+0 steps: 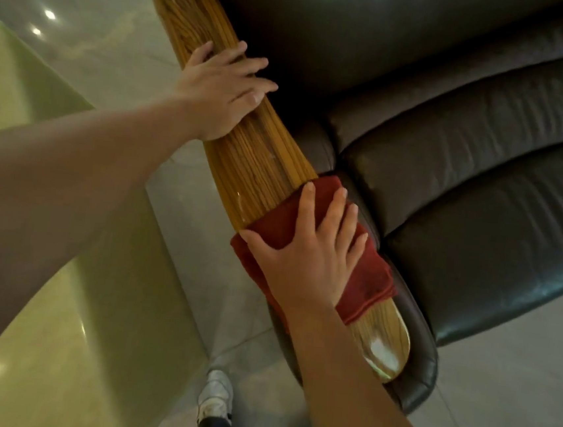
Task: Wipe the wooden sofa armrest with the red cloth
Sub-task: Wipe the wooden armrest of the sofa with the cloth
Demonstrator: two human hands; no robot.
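The glossy wooden armrest runs diagonally from the top left down to a rounded near end. A folded red cloth lies draped across its lower part. My right hand presses flat on the cloth, fingers spread and pointing up along the wood. My left hand rests palm down on the bare wood farther up, fingers curled over the edge toward the cushions. The stretch of wood between my two hands is uncovered.
Dark leather sofa cushions fill the right side, right against the armrest. A pale green table top stands at the left, close to my left forearm. Shiny tiled floor lies beyond, and my white shoe shows below.
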